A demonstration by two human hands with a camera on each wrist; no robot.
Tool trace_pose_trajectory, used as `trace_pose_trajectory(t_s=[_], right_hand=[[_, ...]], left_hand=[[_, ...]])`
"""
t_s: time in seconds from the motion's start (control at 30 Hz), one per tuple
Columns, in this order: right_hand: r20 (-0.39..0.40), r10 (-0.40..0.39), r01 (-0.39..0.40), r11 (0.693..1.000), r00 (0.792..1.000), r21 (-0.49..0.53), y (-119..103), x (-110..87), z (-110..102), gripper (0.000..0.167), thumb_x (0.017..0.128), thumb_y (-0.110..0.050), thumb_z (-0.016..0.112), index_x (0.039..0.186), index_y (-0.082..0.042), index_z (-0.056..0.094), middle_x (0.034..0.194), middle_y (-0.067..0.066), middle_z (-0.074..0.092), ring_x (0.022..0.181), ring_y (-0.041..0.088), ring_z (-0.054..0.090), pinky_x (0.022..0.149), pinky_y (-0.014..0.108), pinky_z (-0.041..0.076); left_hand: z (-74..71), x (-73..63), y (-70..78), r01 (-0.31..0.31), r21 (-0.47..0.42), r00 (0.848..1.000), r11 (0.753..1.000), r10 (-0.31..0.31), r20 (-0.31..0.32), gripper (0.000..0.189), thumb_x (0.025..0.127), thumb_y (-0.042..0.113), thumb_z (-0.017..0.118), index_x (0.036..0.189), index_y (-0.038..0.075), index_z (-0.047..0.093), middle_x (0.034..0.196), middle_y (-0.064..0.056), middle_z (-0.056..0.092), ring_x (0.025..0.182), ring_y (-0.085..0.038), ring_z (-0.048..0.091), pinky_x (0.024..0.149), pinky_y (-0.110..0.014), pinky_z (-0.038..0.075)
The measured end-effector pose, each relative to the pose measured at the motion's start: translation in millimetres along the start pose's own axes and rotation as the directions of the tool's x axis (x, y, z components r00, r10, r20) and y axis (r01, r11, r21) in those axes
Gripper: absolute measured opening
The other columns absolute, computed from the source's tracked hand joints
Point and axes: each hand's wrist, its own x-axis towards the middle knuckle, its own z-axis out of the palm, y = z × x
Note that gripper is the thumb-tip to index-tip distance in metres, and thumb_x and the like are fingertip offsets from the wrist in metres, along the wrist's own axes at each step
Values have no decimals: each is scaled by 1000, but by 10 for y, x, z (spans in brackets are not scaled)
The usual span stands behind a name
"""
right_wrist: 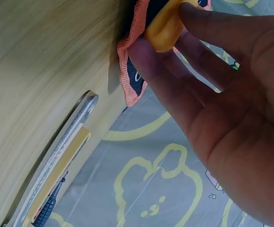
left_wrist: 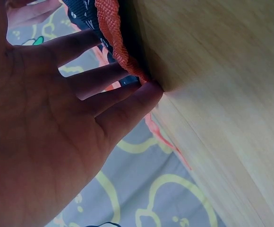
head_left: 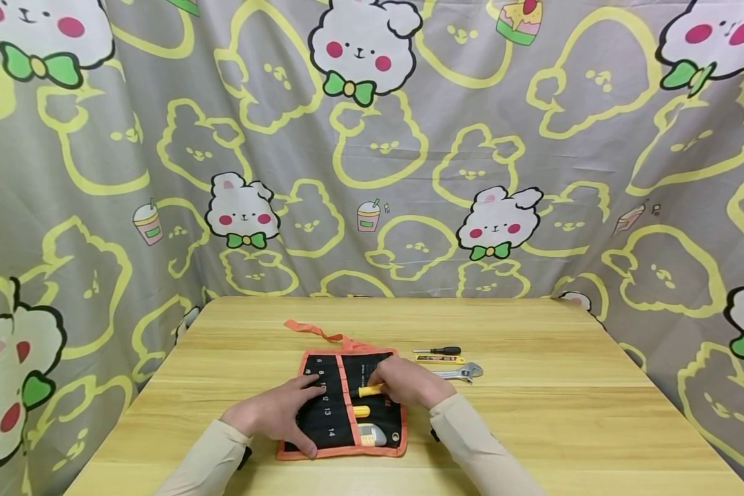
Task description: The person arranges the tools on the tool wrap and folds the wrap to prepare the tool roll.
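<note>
- Two bare hands are at the black tool pouch (head_left: 335, 417) in the head view, where it lies spread flat on the wooden table (head_left: 533, 427). The left hand (head_left: 273, 412) rests on its left half, fingers spread, thumb near the lower edge. The right hand (head_left: 407, 383) pinches a yellow handle (head_left: 370, 390) above the right half, its dark end toward the orange band (head_left: 346, 382); how deep it sits there, I cannot tell. A second yellow handle (head_left: 362, 411) and a utility knife (head_left: 372, 435) sit below it. A wrench (head_left: 467, 373), a yellow case (head_left: 437, 359) and a screwdriver (head_left: 446, 350) lie just beyond the pouch's right side.
- The left wrist view shows the fingers parted and reaching over the orange trim (left_wrist: 115, 35), one fingertip against the table. The cloth looks soft and light, likely to ruck or slide unless pressed flat; the stitched edge seems the firmest place to hold down.
- In the right wrist view, the thumb and fingers close about the yellow handle beside the pouch's raised edge. It looks stiff, light and smooth, perhaps a little slippery, so a grip on the thick rounded end should steer it best; nothing about it seems fragile.
</note>
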Motion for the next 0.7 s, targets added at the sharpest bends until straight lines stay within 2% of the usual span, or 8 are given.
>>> trace_pose_trajectory(t_s=[0.23,0.47,0.7], right_hand=[[25,16,-16,1000,1000,-7,-10,-4,9,28,97,1,64,112,-17,80,104,-4,76,82,3,61,79,24,57],[36,45,-45,999,998,-1,-35,-49,15,31,97,3,65,115,-17,80,108,-2,77,92,5,68,81,26,59],[27,88,-88,996,996,-24,-88,-59,53,31,94,3,69,117,-15,79,113,1,74,102,11,66,91,31,58]], left_hand=[[0,-2,3,19,-5,1000,1000,-19,3,101,70,54,91,153,15,49,166,-13,30,151,-38,31,113,-59,37],[-8,-2,19,15,-4,1000,1000,-15,2,100,71,51,92,153,14,48,166,-13,30,151,-39,31,113,-59,37],[1,-3,20,32,-8,999,999,-32,3,100,70,52,92,153,15,48,166,-12,30,151,-38,31,113,-58,37]])
